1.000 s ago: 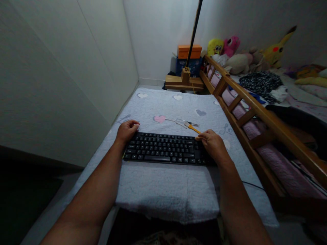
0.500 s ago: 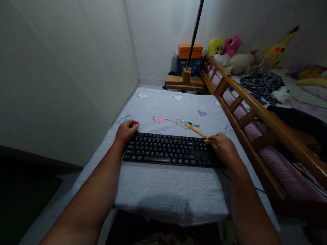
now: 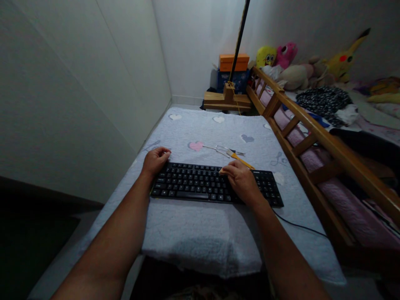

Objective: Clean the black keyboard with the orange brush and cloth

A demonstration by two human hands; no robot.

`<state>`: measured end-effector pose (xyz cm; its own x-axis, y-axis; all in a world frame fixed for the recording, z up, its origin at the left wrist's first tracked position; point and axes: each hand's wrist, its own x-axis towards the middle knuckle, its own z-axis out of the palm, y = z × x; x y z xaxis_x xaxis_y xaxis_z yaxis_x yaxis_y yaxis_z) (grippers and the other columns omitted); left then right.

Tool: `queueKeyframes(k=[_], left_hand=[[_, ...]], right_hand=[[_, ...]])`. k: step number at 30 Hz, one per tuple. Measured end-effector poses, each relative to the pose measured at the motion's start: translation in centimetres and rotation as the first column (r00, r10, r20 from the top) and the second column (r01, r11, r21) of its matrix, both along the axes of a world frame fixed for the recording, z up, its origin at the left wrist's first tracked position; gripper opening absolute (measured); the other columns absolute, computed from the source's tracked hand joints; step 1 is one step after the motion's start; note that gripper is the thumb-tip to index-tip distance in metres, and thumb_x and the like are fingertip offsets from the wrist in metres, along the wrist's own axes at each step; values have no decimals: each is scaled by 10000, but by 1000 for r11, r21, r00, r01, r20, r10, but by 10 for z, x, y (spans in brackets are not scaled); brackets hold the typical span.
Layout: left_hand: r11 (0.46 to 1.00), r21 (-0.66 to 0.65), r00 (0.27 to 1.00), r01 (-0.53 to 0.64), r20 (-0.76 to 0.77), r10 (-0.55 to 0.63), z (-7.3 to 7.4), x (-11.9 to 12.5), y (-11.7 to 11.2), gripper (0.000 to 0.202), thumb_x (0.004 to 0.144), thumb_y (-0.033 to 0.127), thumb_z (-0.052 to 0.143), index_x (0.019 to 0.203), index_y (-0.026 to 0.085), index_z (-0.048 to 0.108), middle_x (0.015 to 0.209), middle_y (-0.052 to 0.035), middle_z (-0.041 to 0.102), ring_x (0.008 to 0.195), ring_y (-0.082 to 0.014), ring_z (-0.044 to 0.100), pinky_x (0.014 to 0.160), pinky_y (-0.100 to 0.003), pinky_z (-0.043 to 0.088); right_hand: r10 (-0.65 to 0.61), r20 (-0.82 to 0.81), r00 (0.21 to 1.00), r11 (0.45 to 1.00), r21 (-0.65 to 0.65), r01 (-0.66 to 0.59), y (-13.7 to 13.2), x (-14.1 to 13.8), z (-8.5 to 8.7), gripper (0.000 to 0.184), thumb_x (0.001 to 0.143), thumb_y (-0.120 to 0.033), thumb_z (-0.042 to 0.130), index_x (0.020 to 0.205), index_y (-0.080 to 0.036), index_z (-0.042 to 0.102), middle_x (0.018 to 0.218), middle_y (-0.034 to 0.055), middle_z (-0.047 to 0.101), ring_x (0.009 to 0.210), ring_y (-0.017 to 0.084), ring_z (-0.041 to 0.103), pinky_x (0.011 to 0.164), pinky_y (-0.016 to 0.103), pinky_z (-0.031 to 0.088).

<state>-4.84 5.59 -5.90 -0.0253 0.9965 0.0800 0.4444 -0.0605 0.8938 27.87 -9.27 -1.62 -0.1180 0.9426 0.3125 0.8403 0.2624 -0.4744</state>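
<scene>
A black keyboard point(image 3: 200, 186) lies across a pale blue blanket point(image 3: 203, 233) with heart patterns. My left hand point(image 3: 154, 160) is curled round the keyboard's far left corner and holds it. My right hand point(image 3: 240, 182) rests on the keys right of the middle, fingers pressed together over a small pale thing point(image 3: 222, 170) at the top row; I cannot make out what it is. Just behind the keyboard lie a wire tool point(image 3: 218, 148) and a yellow-handled tool point(image 3: 239, 158). The keyboard's black cable point(image 3: 300, 226) trails off to the right.
A white wall runs close along the left. A wooden bed rail point(image 3: 308, 125) borders the right side, with plush toys point(image 3: 283, 54) and clothes on the bed beyond. At the back stand an orange box point(image 3: 233, 62) and a wooden stand with a dark pole point(image 3: 227, 98).
My right hand has slid left from the keyboard's right end to its upper middle, uncovering the number pad. The left hand has stayed at the left corner.
</scene>
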Motion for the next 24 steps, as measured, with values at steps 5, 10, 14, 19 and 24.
queueKeyframes(k=[5,10,14,19,24], left_hand=[[1000,26,1000,14,-18,-13,-4,-2,4,305,697,489,695,823,212,723,640,-2,644,619,-195,588,638,-317,449],[1000,17,1000,14,2,-15,-2,-2,3,292,693,478,714,812,211,716,634,-5,644,619,-208,607,637,-325,467],[1000,1,1000,-4,1,4,-1,0,2,275,698,461,700,815,212,718,624,7,637,614,-207,631,634,-319,465],[1000,2,1000,-3,3,3,-2,-1,2,253,708,440,706,814,210,717,638,6,657,614,-208,648,652,-323,485],[1000,2,1000,-6,10,6,-1,-1,2,253,699,441,708,806,211,720,633,0,651,628,-217,649,647,-328,486]], right_hand=[[21,31,999,1000,-20,-21,-1,-5,-5,231,1021,-147,610,957,-230,816,1022,74,704,975,202,658,903,315,526],[-3,72,997,998,-63,7,-3,4,-7,261,1009,-129,593,952,-224,829,1001,76,707,945,205,653,867,307,516],[-24,79,997,997,-67,29,-5,14,-9,281,983,-96,583,942,-222,831,985,72,704,945,206,657,868,306,513],[-53,60,997,996,-69,57,-9,28,-10,294,948,-62,583,948,-222,829,993,64,706,990,205,662,917,313,507],[-103,60,993,990,-86,108,-12,39,-10,298,922,-41,596,953,-225,828,1020,65,704,1015,208,667,940,317,511]])
